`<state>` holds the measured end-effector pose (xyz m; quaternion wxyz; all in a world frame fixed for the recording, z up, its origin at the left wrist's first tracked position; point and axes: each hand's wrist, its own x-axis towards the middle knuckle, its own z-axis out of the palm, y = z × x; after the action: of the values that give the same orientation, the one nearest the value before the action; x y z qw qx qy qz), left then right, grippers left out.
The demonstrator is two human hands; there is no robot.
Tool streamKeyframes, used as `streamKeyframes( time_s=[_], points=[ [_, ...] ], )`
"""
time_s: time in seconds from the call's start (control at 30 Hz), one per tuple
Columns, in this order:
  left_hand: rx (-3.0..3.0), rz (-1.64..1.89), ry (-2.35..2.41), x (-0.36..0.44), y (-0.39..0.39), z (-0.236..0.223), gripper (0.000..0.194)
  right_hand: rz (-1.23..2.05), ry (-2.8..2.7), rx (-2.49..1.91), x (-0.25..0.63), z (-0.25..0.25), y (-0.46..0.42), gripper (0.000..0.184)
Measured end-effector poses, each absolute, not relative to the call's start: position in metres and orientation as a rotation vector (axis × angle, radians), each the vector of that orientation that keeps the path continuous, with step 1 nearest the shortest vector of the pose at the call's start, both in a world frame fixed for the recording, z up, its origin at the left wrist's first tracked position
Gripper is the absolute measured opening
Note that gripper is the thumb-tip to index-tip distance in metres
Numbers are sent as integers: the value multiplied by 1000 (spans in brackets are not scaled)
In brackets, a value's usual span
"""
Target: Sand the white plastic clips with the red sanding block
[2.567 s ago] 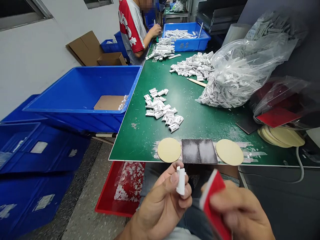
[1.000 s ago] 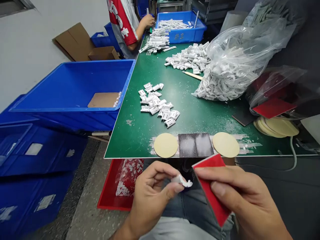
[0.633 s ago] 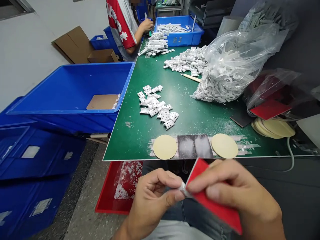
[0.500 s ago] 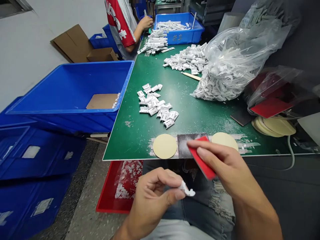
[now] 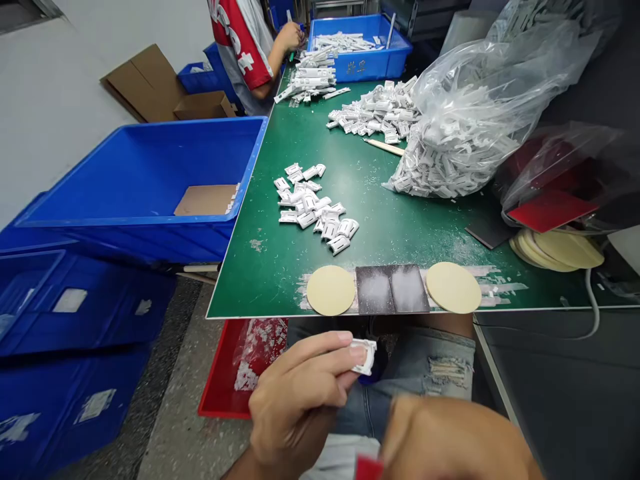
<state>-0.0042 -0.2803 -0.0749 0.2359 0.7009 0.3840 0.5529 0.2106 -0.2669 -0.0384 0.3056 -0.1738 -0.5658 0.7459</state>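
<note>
The green table (image 5: pixel 400 220) carries a bulging bag of white parts (image 5: pixel 470 120) toward its far right edge, handy for restocking. Below its near edge, the left hand (image 5: pixel 300 400) pinches one small white clip (image 5: pixel 364 353) up for inspection. The blurred right hand (image 5: pixel 450 440) seems closed on a red pad (image 5: pixel 369 468).

Blue bin (image 5: pixel 357 67) at far end of my table showed two dark characters on front wall, too small to read. Co-worker's red shirt (image 5: pixel 235 40) bore white lettering, partly cut off, illegible.
</note>
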Motion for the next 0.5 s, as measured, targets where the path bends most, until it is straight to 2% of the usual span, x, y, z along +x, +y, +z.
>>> streamKeyframes(
  time_s=[0.07,0.23,0.4,0.5],
  points=[
    [1881,1538,1057,1,-280,-73,34,1896,-1469,-482,209,-36,-265,37],
    [1624,1567,1077,15,-278,-69,30,1785,-1363,-815,211,-26,-265,34],
    [1071,1446,993,21,-276,-66,29,1885,-1342,-730,214,-32,-267,35],
    [843,1315,952,19,-276,-69,35,1927,-1308,-671,217,-36,-266,27]
  ],
)
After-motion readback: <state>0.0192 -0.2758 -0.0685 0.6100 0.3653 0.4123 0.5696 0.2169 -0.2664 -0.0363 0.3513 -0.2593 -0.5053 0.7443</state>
